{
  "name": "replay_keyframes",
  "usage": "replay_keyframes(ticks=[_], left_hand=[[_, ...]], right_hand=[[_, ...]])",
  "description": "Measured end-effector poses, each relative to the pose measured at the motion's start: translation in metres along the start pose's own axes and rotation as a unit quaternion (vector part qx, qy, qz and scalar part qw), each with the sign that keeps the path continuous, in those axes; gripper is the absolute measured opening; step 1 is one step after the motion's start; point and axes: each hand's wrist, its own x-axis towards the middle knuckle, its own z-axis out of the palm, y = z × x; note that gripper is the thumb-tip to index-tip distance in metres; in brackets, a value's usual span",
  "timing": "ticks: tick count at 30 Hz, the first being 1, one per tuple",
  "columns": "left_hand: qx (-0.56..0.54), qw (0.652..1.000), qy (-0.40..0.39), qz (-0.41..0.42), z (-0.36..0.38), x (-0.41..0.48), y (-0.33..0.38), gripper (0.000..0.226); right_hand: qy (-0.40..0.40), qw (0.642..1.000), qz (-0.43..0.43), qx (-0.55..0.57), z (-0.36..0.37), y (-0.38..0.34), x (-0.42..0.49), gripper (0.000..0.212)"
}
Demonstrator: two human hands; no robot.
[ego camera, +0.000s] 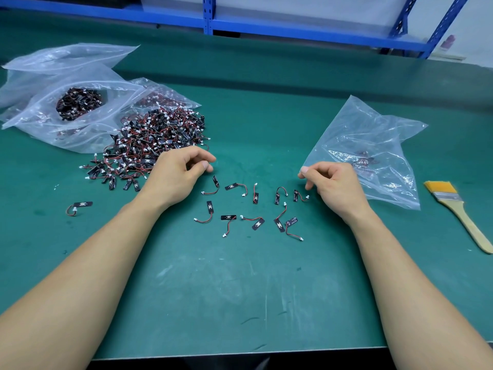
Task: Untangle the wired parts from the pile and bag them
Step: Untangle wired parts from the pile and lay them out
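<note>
**Big tangle on the left, loose ones laid out in the middle**

Hard-to-see stuff first: the blue metal shelving (208, 20) at the back is cut off at the top. The crumpled clear zip bags (66, 108) far left blur the dark parts inside. The clear plastic bag (368, 140) on the right holds a few reddish bits I can't make out.

Everything sits on a scuffed green surface (240, 289). The pile of small black boards with red-black wires and white plugs (157, 140) lies just in front of the zip bags, properly knotted.

The left hand (181, 169) is at the pile's near edge, grip loosely curled, nothing visible in it. The right hand (333, 182) is at the right bag's corner, thumb near forefinger. I can't tell if that grip has the plastic.

A wooden paintbrush with yellow bristles (458, 209) lies far right. About ten single parts (228, 217) sit in two rows between the hands, with one stray part (82, 204) off left.
</note>
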Motion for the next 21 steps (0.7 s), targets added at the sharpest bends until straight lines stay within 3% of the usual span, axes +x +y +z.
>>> replay_keyframes(ticks=[21], left_hand=[[0.000, 1.000, -0.001, -0.002, 0.0007, 0.0001, 0.0002, 0.019]], right_hand=[[-0.003, 1.000, -0.002, 0.006, 0.0008, -0.0013, -0.0010, 0.026]])
